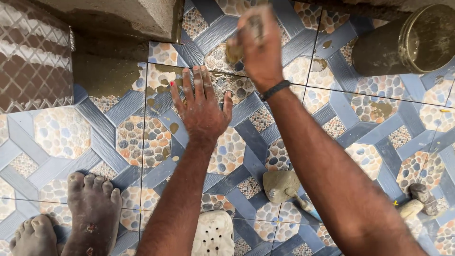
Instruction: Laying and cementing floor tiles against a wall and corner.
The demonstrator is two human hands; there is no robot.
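Note:
My left hand (201, 106) lies flat, fingers spread, on a patterned blue and pebble-print floor tile (142, 137). Above it, my right hand (258, 45) is closed around a small yellowish sponge (233, 52), held at a tile smeared with wet grey cement (222, 78). A dark band sits on the right wrist. Cement streaks mark the tiles around both hands.
A mud-coated bucket (412, 42) lies at the upper right. A cement-caked trowel (284, 187) rests below my right forearm, a white perforated object (213, 234) at the bottom. My bare feet (90, 208) stand at lower left. A concrete step (118, 19) and brown wall tile (33, 57) border the top left.

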